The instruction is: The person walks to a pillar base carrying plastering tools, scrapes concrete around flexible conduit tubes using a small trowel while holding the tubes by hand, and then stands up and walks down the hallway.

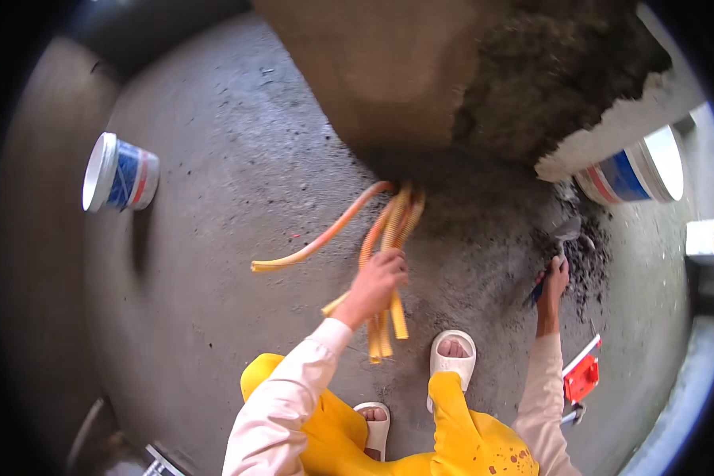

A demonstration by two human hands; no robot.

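Note:
A bundle of yellow and orange corrugated conduit pipes (390, 230) comes out at the foot of the wall and bends toward me over the floor. My left hand (377, 282) is closed round several of them, and their cut ends stick out below it. One loose conduit (317, 248) curves away to the left, outside my grip. On the right, my right hand (556, 279) is wrapped round the dark handle of a trowel (566, 229). Its metal blade points away from me, low over dark crumbly mortar (593, 266) on the floor.
The wall (389, 79) ahead carries a dark wet patch of mortar (559, 71). One white-and-blue bucket (139, 176) is at the left, another (628, 170) at the far right. A red plastic tool (581, 379) lies right of my right forearm. My slippers (454, 361) rest on the floor.

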